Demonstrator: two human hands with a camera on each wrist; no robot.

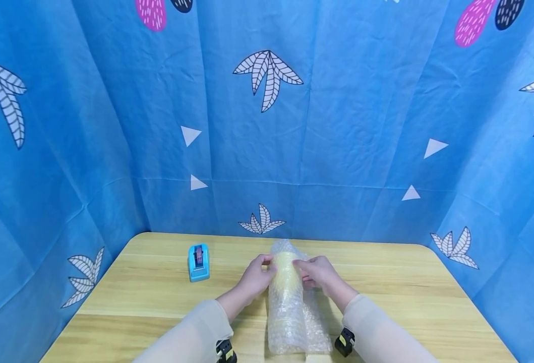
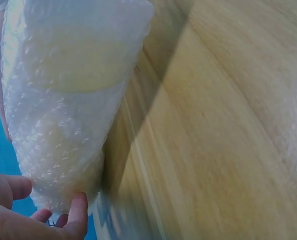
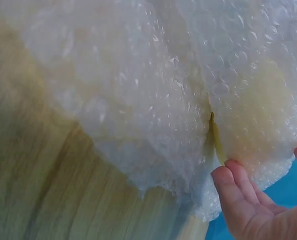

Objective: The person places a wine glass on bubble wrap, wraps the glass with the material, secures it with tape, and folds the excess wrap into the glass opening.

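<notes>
A roll of clear bubble wrap (image 1: 287, 315) lies lengthwise on the table, wound around a pale yellow thing whose kind the wrap hides. My left hand (image 1: 254, 278) holds the left side of the roll near its far end, thumb and fingers on the plastic. On the opposite side my right hand (image 1: 320, 275) grips the wrap near the same end. In the right wrist view its fingertips (image 3: 233, 172) meet the wrap beside a gap where a yellow edge shows. A loose flap of bubble wrap (image 1: 315, 325) spreads out to the right of the roll.
A blue tape dispenser (image 1: 198, 263) sits on the wooden table (image 1: 153, 297), left of the roll. Blue printed curtain (image 1: 353, 126) hangs behind the table and along both sides.
</notes>
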